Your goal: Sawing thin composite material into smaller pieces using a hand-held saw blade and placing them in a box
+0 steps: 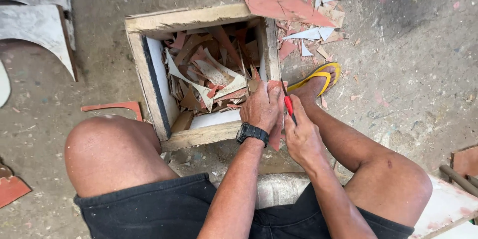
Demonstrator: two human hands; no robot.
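Basically left hand [261, 107] clamps red sheet piece [275, 137], long axis near-far; right hand [301, 137] grips red-handled cutter [289, 105] just beside, over box [199, 137] corner.

— Worn on the left wrist? 
— Black wristwatch [252, 132], chunky case, ribbed strap.

— Sleeves? 
— None; forearms bare to the edge of view. Left hand [261, 108] and right hand [300, 137] ungloved, no rings visible.

— Lower down? 
— Black shorts [164, 208], plain matte cloth, hems above the knees, both knees bare.

— Footwear? 
— Yellow flip-flop [318, 77] on the right foot, thin sole, Y-shaped yellow strap between the toes. Other foot out of sight.
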